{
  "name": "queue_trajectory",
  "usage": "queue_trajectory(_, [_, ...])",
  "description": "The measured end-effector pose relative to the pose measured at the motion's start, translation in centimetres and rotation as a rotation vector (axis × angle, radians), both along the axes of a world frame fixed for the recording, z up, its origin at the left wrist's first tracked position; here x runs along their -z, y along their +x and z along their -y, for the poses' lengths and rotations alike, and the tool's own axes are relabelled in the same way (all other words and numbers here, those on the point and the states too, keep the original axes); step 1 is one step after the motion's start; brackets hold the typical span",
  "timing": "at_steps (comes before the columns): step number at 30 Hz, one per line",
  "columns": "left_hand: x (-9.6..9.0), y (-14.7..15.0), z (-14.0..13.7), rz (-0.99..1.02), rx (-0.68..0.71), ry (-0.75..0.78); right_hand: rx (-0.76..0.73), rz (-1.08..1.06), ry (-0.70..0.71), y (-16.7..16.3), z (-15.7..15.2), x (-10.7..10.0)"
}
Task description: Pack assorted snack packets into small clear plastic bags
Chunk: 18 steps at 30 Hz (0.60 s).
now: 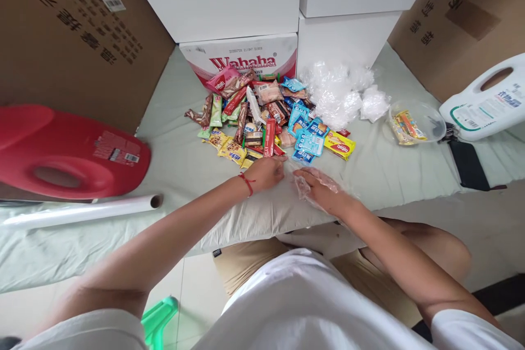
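Observation:
A clear plastic bag (302, 190) spreads between my hands at the front of the snack pile. My right hand (322, 188) is closed on it, with the thin film bunched over the fingers and the back of the hand. My left hand (268, 172), a red string on its wrist, has its fingers pinched together at the bag's left edge. Just beyond the left fingers lie a red-wrapped bar (269, 138) and yellow snack packets (232, 151). Blue packets (309, 143) and a yellow nabati wafer pack (339, 145) lie beyond the right hand.
A heap of crumpled clear bags (334, 95) sits behind the snacks, before white boxes and a Wahaha carton (241, 54). At right are a round tub (435, 123), a white jug (488, 101) and a black phone (468, 165). A red jug (77, 153) and film roll (86, 212) lie left.

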State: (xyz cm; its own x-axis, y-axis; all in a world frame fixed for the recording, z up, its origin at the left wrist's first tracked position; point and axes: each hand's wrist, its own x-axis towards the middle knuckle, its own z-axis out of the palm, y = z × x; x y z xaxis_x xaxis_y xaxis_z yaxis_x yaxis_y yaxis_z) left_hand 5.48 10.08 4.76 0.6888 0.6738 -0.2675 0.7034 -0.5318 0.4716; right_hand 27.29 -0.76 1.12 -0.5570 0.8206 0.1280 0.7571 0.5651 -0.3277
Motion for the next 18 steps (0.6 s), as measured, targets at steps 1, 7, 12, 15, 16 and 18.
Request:
queue_trajectory(1, [0.3,-0.1,0.2,0.019,-0.011,-0.005,-0.053,0.019,0.021,0.3,0.3,-0.4])
queue_trajectory(7, [0.8,0.3,0.3,0.103,-0.051,-0.037,-0.244,0.069,0.099,0.1,1.9,-1.9])
queue_trajectory(12, [0.2,0.9,0.2,-0.025,-0.048,0.034,-0.33,0.144,0.091,-1.7,3.5,-1.6])
queue_trajectory(15, [0.0,1.3,0.3,-0.078,-0.043,0.069,-0.408,0.094,0.056,-3.0,4.5,-1.2])
queue_trajectory(16, [0.1,1.5,0.3,-0.093,-0.043,0.078,-0.428,0.079,0.044,-3.4,4.7,-1.1])
queue_trajectory(18, [0.4,2.1,0.3,-0.123,-0.045,0.096,-0.458,0.061,0.018,-4.3,5.2,-0.9])
